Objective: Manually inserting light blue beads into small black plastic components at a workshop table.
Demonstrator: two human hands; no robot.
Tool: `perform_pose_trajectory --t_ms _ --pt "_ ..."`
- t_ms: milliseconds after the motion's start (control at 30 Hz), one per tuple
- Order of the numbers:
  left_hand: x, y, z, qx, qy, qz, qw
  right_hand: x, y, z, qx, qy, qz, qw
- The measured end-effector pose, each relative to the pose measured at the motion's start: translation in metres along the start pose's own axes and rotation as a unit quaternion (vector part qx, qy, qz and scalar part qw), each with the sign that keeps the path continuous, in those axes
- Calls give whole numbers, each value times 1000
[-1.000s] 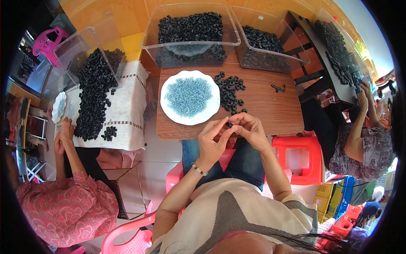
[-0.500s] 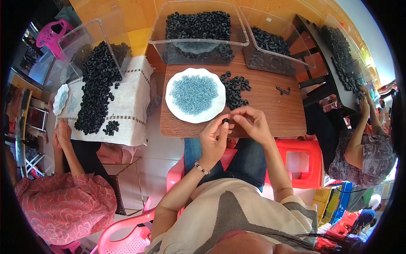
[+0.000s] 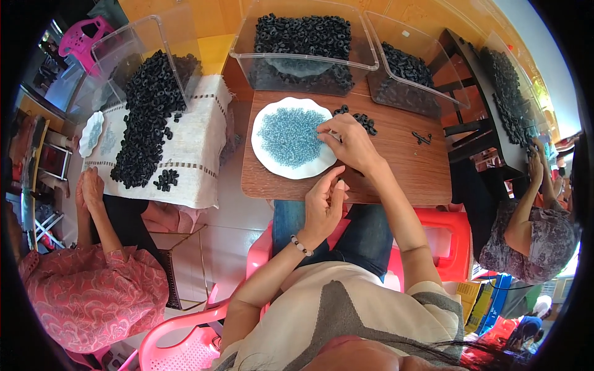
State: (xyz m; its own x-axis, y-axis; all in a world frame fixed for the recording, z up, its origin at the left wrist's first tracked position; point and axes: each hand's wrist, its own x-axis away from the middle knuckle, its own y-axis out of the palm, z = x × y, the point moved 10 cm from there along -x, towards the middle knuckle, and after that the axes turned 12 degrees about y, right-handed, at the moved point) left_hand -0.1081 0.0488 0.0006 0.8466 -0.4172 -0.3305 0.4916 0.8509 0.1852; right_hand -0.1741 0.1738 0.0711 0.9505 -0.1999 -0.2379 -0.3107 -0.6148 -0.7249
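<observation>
My left hand (image 3: 326,207) is at the near table edge, thumb and fingers closed on a small black ring that is mostly hidden. A bracelet circles that wrist. My right hand (image 3: 351,143) reaches over the right side of a white scalloped plate (image 3: 309,172). Its thumb and forefinger meet among clear bluish beads (image 3: 288,136) spread on the plate; anything pinched there is too small to make out. Just beyond this hand, loose black rings (image 3: 366,122) lie on the brown table (image 3: 408,176), partly covered by it.
Clear bins of black rings, one in the middle (image 3: 303,37) and another to the right (image 3: 405,65), stand at the back. Small dark pieces (image 3: 422,138) lie at the table's right. A cloth-covered table (image 3: 195,136) holds a black heap at left. People sit on both sides.
My right hand has left the left hand and moved forward and left to the beads on the plate. My left hand stays near the table edge, slightly lower; the whole view has shifted a little.
</observation>
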Motion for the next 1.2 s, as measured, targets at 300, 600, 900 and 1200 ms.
perform_pose_trajectory --t_ms 300,600,900,1200 --pt "2 4 -8 36 -40 -27 998 -5 2 -1 -13 -21 7 1000" --pt "3 4 -17 49 -55 -27 997 -1 -3 -9 1 2 1 1000" --pt "3 6 -17 63 -79 -23 995 4 -10 -3 -11 -12 1 1000" --pt "0 6 -10 66 -48 -13 997 0 1 -10 15 -6 -31 999"
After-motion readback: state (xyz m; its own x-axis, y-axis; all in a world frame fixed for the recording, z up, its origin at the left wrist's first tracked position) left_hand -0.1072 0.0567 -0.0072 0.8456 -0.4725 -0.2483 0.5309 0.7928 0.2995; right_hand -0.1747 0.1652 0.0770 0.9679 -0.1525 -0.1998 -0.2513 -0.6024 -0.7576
